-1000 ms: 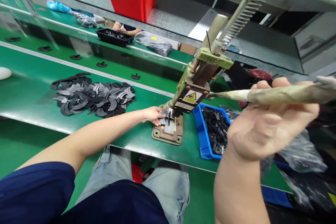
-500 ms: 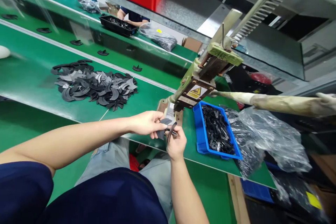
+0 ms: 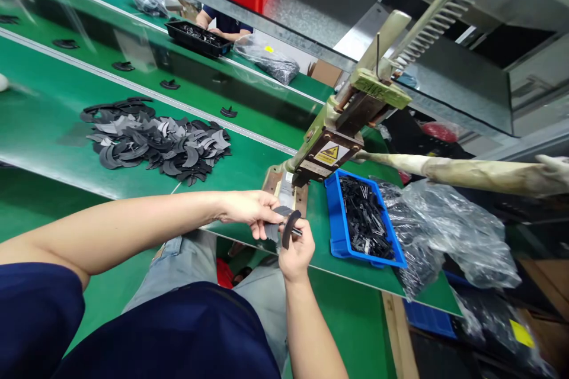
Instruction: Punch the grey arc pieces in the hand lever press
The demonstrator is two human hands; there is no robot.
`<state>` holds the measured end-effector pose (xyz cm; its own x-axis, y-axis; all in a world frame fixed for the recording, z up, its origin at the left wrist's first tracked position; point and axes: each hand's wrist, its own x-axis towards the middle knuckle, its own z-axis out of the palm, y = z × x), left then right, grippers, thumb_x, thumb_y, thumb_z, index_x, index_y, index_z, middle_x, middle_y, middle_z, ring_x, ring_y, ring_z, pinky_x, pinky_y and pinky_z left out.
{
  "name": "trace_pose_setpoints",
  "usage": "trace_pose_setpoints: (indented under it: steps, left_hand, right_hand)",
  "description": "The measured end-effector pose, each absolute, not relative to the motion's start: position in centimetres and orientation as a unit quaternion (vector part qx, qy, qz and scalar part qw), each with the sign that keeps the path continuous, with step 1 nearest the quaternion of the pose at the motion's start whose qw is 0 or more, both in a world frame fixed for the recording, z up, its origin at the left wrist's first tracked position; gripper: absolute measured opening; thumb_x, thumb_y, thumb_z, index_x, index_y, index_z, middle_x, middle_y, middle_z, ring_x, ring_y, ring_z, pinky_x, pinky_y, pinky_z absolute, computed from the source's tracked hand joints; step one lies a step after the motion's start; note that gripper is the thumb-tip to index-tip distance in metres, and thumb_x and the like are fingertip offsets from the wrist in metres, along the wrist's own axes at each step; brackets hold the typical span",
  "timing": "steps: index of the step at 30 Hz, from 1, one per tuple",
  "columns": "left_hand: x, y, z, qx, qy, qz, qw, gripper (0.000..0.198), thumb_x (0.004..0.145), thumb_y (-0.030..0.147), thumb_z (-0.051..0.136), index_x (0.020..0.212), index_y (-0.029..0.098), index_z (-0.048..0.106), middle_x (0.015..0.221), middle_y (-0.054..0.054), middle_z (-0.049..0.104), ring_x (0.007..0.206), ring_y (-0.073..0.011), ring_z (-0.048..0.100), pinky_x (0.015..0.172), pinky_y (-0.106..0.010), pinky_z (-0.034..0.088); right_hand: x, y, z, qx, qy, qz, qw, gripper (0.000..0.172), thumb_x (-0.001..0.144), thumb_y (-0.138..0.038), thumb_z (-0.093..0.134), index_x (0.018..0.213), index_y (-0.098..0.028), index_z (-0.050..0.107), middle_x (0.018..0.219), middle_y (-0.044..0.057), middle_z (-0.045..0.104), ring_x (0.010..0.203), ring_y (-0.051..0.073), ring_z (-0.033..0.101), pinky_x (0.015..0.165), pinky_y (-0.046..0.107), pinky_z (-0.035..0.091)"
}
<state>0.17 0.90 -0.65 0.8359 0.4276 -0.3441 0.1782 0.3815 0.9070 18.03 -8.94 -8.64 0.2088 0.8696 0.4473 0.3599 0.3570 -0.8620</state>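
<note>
My left hand (image 3: 249, 210) and my right hand (image 3: 297, 247) meet just in front of the hand press (image 3: 331, 142), at the near edge of the green table (image 3: 53, 148). Both pinch the same small grey curved piece (image 3: 281, 222), the left from the left side, the right from below with a dark curved strip (image 3: 290, 228) between thumb and finger. The press's base plate (image 3: 284, 186) lies right behind the hands. The press's long wrapped lever (image 3: 471, 173) sticks out to the right, untouched.
A heap of dark curved pieces (image 3: 155, 141) lies on the table to the left. A blue tray (image 3: 338, 219) of black parts sits right of the press, with clear plastic bags (image 3: 444, 237) beyond. A conveyor (image 3: 133, 71) carries single pieces; another person's hands (image 3: 208, 23) work at a black tray.
A second ago my right hand held the press lever and my left hand kept the piece on the base plate. Now both hands hold the piece in front of the press.
</note>
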Motion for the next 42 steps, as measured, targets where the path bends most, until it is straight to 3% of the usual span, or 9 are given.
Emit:
trace_pose_setpoints:
  steps: [5,8,12,19,22,26,30,34,42]
  left_hand:
    - [-0.2,1.6,-0.4,0.660,0.313,0.142,0.668,0.047,0.083,0.060,0.078,0.092,0.020,0.054,0.070,0.002,0.065,0.056,-0.0132,0.062,0.054,-0.024,0.048]
    - [-0.2,0.6,0.1,0.746,0.359,0.254,0.499,0.037,0.088,0.054,0.074,0.097,0.021,0.061,0.084,-0.001,0.065,0.071,-0.0145,0.059,0.064,-0.027,0.047]
    - [0.3,-0.6,0.0,0.836,0.324,0.245,0.369,0.030,0.094,0.046,0.066,0.078,0.021,0.060,0.082,-0.002,0.058,0.078,-0.0168,0.052,0.069,-0.029,0.041]
    - [0.7,0.0,-1.8,0.752,0.332,0.232,0.521,0.039,0.093,0.049,0.066,0.072,0.020,0.049,0.069,0.004,0.043,0.064,-0.0113,0.039,0.057,-0.025,0.032]
    - [0.8,-0.2,-1.9,0.689,0.330,0.280,0.581,0.037,0.084,0.050,0.077,0.090,0.020,0.055,0.079,0.003,0.054,0.069,-0.0113,0.048,0.062,-0.024,0.040]
    - [0.1,0.4,-2.4,0.635,0.274,0.193,0.697,0.040,0.092,0.056,0.066,0.104,0.018,0.059,0.084,-0.002,0.063,0.070,-0.0156,0.061,0.060,-0.028,0.050]
    - [-2.5,5.4,-3.9,0.740,0.421,0.244,0.464,0.031,0.097,0.051,0.058,0.097,0.020,0.064,0.083,-0.003,0.067,0.072,-0.0187,0.064,0.063,-0.029,0.053]
    - [-3.6,13.9,-4.4,0.840,0.505,0.120,0.158,0.021,0.097,0.036,0.061,0.096,0.019,0.072,0.094,-0.011,0.074,0.092,-0.0273,0.071,0.085,-0.035,0.054]
    - [-0.1,22.5,-2.1,0.822,0.544,0.157,0.056,0.049,0.102,0.025,0.050,0.149,0.011,0.050,0.147,-0.023,0.055,0.130,-0.0334,0.062,0.108,-0.042,0.048]
  right_hand:
    - [20.4,-8.7,-8.1,-0.515,-0.664,0.185,0.508,0.015,0.094,-0.027,0.063,0.106,-0.023,0.069,0.095,0.004,0.075,0.085,0.015,0.070,0.081,0.031,0.057]
    - [21.1,-8.6,-7.7,-0.503,-0.702,0.157,0.480,0.017,0.093,-0.024,0.062,0.107,-0.023,0.071,0.099,0.006,0.075,0.092,0.018,0.070,0.086,0.035,0.057]
    - [21.3,-8.5,-7.8,-0.497,-0.721,0.117,0.468,0.019,0.093,-0.023,0.061,0.109,-0.023,0.071,0.099,0.008,0.074,0.093,0.019,0.069,0.086,0.037,0.057]
    - [21.4,-8.8,-8.0,-0.486,-0.728,0.079,0.478,0.024,0.093,-0.019,0.061,0.115,-0.024,0.069,0.103,0.008,0.075,0.096,0.019,0.071,0.088,0.039,0.060]
    - [21.4,-8.7,-8.1,-0.482,-0.723,0.071,0.489,0.028,0.093,-0.018,0.061,0.119,-0.025,0.068,0.106,0.008,0.076,0.100,0.020,0.072,0.090,0.040,0.061]
    - [21.8,-8.7,-8.2,-0.491,-0.722,0.088,0.479,0.038,0.091,-0.020,0.065,0.128,-0.029,0.067,0.116,0.008,0.075,0.108,0.024,0.073,0.095,0.046,0.064]
    - [22.9,-10.0,-8.8,-0.534,-0.688,0.086,0.484,0.049,0.092,-0.024,0.063,0.140,-0.032,0.059,0.124,0.010,0.072,0.114,0.029,0.072,0.095,0.054,0.065]
    - [23.9,-11.9,-9.6,-0.555,-0.676,0.083,0.477,0.036,0.093,-0.022,0.061,0.128,-0.029,0.067,0.114,0.010,0.073,0.110,0.027,0.073,0.093,0.049,0.066]
    - [27.1,-13.1,-7.3,-0.565,-0.687,0.019,0.456,0.030,0.093,-0.025,0.062,0.121,-0.029,0.070,0.117,0.010,0.074,0.110,0.027,0.072,0.090,0.047,0.065]
